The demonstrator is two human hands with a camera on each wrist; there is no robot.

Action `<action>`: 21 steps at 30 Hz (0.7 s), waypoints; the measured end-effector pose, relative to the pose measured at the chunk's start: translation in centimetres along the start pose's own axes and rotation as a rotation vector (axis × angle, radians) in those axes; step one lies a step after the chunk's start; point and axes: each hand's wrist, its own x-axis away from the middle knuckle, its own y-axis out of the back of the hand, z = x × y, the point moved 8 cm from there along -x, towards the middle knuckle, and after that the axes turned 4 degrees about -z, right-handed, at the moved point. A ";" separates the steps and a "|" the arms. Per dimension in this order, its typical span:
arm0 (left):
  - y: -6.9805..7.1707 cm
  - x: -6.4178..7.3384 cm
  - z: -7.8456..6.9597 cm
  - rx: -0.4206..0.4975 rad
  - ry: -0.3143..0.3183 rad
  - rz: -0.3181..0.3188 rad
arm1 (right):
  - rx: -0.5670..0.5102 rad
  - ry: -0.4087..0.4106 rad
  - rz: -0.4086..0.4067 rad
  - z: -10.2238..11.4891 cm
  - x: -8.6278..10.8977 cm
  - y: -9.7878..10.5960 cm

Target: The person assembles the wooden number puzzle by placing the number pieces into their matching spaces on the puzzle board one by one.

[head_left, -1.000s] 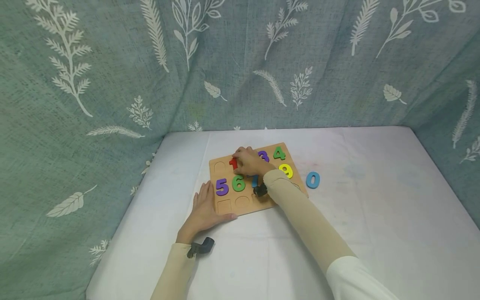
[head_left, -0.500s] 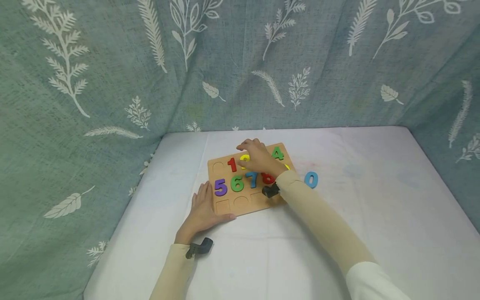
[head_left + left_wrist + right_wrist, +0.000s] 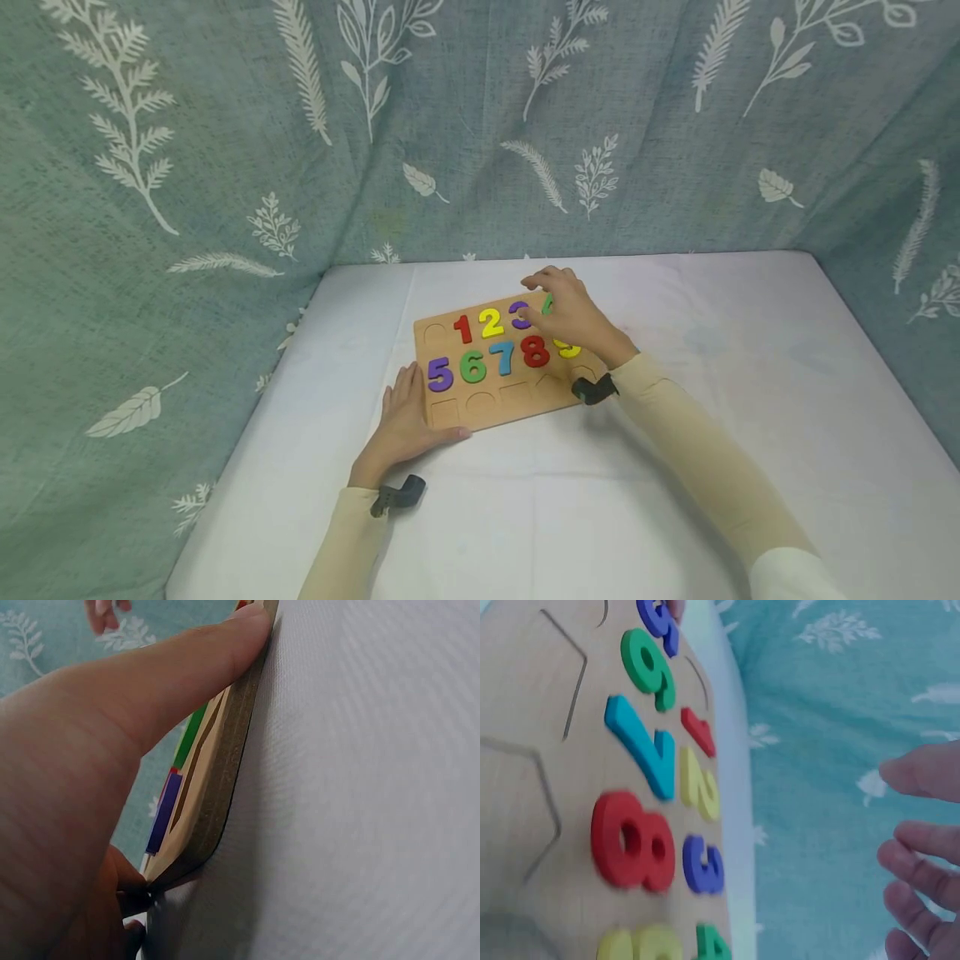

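Observation:
A wooden number puzzle board (image 3: 525, 407) lies on the table. My left hand (image 3: 402, 427) rests at its near left corner, thumb along the near edge and fingers along the left side. Above the board's far right part hovers my right hand (image 3: 570, 315), fingers loosely spread, holding nothing. It partly covers the purple 3 (image 3: 517, 308), green 4 (image 3: 547, 303) and yellow 9 (image 3: 572, 352). The red 1 (image 3: 465, 330), yellow 2 (image 3: 491, 325), purple 5 (image 3: 441, 377), green 6 (image 3: 465, 367), blue 7 (image 3: 507, 358) and red 8 (image 3: 607, 840) sit on the board.
A white cloth (image 3: 465, 533) covers the table. Green leaf-patterned fabric (image 3: 465, 150) hangs behind and at the sides. Along the board's near edge run several shallow outlined recesses. Only a sliver of blue shows behind the right wrist.
My right hand has let go of the red 1 and moved right across the board, uncovering the 1, 2, 7 and 8. The blue 0 is now mostly hidden. My left hand stays put.

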 end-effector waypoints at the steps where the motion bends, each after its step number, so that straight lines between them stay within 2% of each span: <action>1: 0.0 0.0 0.0 -0.004 -0.001 -0.002 | -0.001 -0.009 -0.012 -0.3 0.4 0.6; 9: 0.1 -0.1 0.2 0.000 -0.005 -0.014 | 0.031 -0.103 -0.072 -2.7 3.8 3.6; 21: -0.1 0.0 0.0 0.001 -0.001 0.000 | 0.085 -0.139 -0.143 -5.9 8.3 6.4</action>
